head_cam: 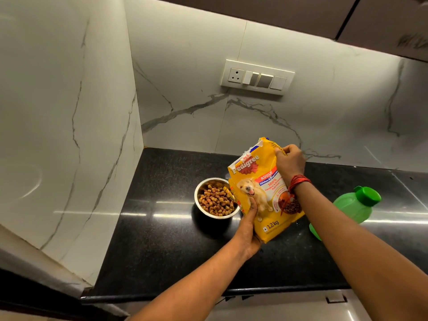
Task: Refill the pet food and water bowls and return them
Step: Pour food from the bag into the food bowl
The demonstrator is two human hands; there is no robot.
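A yellow bag of dog food [261, 193] stands nearly upright on the black counter [162, 239], held by both hands. My left hand [249, 228] grips its lower left side. My right hand [289, 162] pinches the bag's top right corner, with red thread around the wrist. Just left of the bag sits a steel bowl [214, 213] full of brown kibble; the bag's edge overlaps its right rim. A green plastic water bottle [352, 205] with a green cap lies to the right, partly hidden behind my right forearm.
White marble walls close off the counter at the back and left. A switch and socket panel [257, 77] is on the back wall. Dark cabinets hang overhead. The counter's front edge runs below my forearms.
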